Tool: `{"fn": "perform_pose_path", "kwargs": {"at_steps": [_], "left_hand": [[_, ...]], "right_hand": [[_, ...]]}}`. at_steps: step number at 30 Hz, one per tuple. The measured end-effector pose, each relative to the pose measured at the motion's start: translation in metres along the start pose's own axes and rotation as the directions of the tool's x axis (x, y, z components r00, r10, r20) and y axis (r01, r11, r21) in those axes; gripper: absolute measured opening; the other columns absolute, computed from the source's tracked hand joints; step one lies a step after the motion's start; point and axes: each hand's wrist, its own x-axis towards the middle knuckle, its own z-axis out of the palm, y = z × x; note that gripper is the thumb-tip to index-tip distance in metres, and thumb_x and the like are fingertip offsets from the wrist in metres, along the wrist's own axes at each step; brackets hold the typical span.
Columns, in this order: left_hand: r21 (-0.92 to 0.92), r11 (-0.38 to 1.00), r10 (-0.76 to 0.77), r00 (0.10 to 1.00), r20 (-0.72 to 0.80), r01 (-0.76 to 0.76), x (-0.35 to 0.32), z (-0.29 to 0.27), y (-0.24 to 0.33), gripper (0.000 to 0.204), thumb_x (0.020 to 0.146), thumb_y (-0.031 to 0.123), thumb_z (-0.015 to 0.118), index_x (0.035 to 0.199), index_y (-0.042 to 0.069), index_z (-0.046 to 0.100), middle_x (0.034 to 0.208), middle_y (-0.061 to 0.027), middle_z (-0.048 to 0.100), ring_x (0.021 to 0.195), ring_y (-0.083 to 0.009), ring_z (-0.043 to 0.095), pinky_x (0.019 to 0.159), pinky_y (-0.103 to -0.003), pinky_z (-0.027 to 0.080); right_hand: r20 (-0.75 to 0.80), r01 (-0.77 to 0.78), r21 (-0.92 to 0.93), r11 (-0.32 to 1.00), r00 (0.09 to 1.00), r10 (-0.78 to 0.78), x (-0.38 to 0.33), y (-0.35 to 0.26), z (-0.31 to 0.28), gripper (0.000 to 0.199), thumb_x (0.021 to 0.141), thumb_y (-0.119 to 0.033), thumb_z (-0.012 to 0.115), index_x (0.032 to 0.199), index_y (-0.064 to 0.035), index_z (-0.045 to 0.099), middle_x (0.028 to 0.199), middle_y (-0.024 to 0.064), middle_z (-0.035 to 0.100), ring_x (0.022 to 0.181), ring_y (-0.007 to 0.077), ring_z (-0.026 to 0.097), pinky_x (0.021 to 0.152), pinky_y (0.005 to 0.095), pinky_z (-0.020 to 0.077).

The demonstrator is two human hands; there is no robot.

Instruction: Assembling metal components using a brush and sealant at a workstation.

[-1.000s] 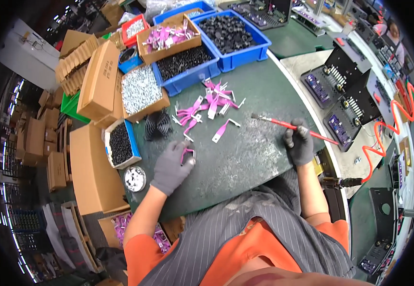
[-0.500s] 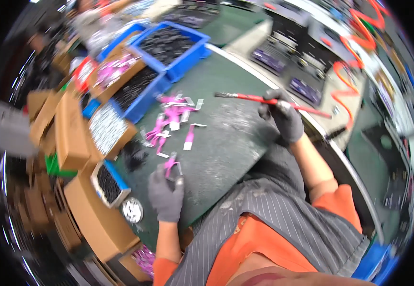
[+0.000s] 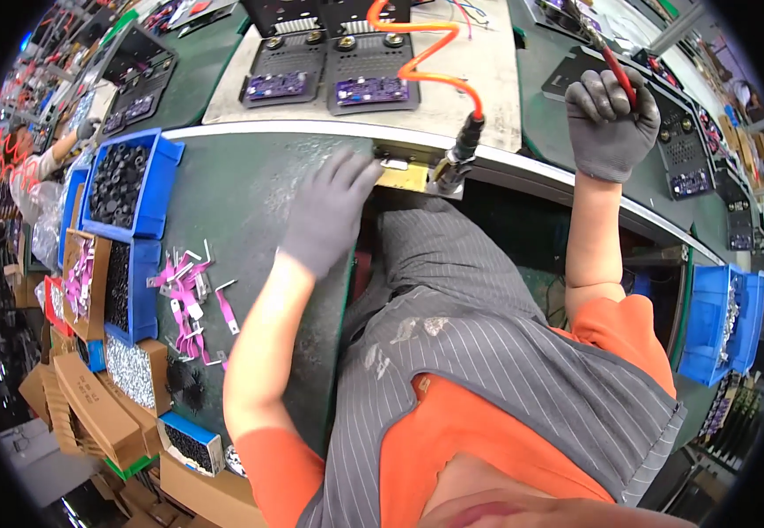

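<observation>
Left hand (image 3: 331, 209) now away from pink brackets (image 3: 190, 283), fingers loosely extended, apparently empty; right hand (image 3: 612, 128) curled round red brush (image 3: 615, 65).

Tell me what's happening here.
A person grips a thin red-handled brush in the raised, gray-gloved right hand. The outstretched, gray-gloved left hand is by the edge of the dark green tabletop. On it, a pile of bent pink-and-silver, metal-looking strips lies beside blue plastic bins.
</observation>
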Motion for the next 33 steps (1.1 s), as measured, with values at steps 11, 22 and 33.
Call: {"fn": "perform_pose_path", "kwargs": {"at_steps": [11, 22, 33], "left_hand": [[0.015, 0.959, 0.272, 0.936, 0.226, -0.282, 0.197, 0.114, 0.019, 0.042, 0.078, 0.026, 0.054, 0.119, 0.018, 0.049, 0.119, -0.0055, 0.050, 0.110, -0.0253, 0.047, 0.087, -0.039, 0.041], [-0.172, 0.982, 0.020, 0.866, 0.500, 0.077, 0.221, 0.120, 0.010, 0.030, 0.076, 0.024, 0.050, 0.102, 0.009, 0.054, 0.092, -0.0190, 0.058, 0.088, -0.0346, 0.056, 0.079, -0.040, 0.044], [-0.692, 0.716, 0.289, 0.863, 0.414, 0.093, 0.230, 0.131, 0.052, 0.032, 0.068, 0.018, 0.062, 0.097, 0.006, 0.054, 0.081, -0.0122, 0.060, 0.076, -0.0248, 0.060, 0.067, -0.032, 0.047]], "right_hand": [[-0.306, 0.047, -0.216, 0.975, 0.945, -0.113, -0.036, -0.032, -0.057, 0.032, 0.082, -0.030, 0.044, 0.095, -0.0052, 0.061, 0.063, 0.0013, 0.045, 0.058, 0.0129, 0.033, 0.050, 0.0224, 0.0273], [-0.310, 0.062, -0.327, 0.943, 0.936, -0.169, -0.057, -0.046, -0.102, 0.035, 0.083, -0.029, 0.042, 0.100, -0.0060, 0.061, 0.064, 0.0041, 0.049, 0.057, 0.0137, 0.036, 0.050, 0.0242, 0.0297], [-0.444, 0.113, -0.254, 0.960, 0.869, -0.220, -0.077, -0.062, -0.121, 0.036, 0.081, -0.028, 0.043, 0.101, -0.0041, 0.061, 0.065, 0.0052, 0.049, 0.057, 0.0140, 0.033, 0.050, 0.0235, 0.0291]]}}
